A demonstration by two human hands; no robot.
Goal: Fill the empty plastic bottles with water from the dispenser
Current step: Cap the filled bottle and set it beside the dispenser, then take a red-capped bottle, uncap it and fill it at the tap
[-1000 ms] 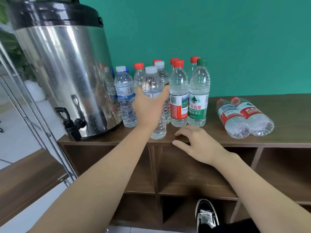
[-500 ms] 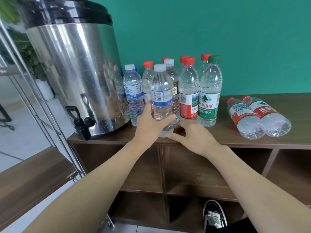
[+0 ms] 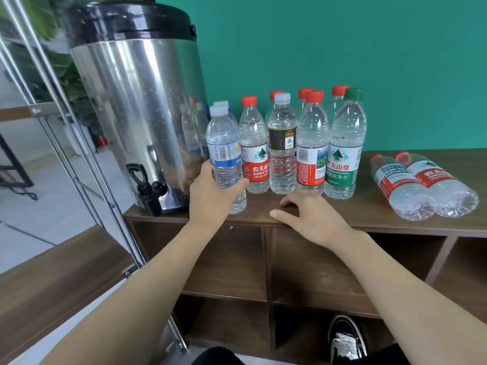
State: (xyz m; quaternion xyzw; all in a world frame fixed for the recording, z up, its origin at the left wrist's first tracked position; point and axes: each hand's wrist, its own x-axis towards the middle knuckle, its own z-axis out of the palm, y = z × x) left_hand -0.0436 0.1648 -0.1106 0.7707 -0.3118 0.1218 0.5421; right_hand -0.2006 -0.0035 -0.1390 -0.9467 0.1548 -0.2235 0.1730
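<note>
Left hand (image 3: 210, 196) grasps white-capped bottle (image 3: 225, 154) upright on shelf top (image 3: 369, 206), between steel dispenser (image 3: 139, 114) and standing bottle group (image 3: 303, 146). Right hand (image 3: 313, 217) released, fingers loosely curled, resting on shelf edge.

Bright, even daylight from the left glares off the steel dispenser (image 3: 137, 106); wide-angle bending and slight softness at the edges.

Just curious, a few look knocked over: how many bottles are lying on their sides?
2. Both lie side by side at the right end of the shelf top: the left lying bottle and the right lying bottle. None seems hidden.
</note>
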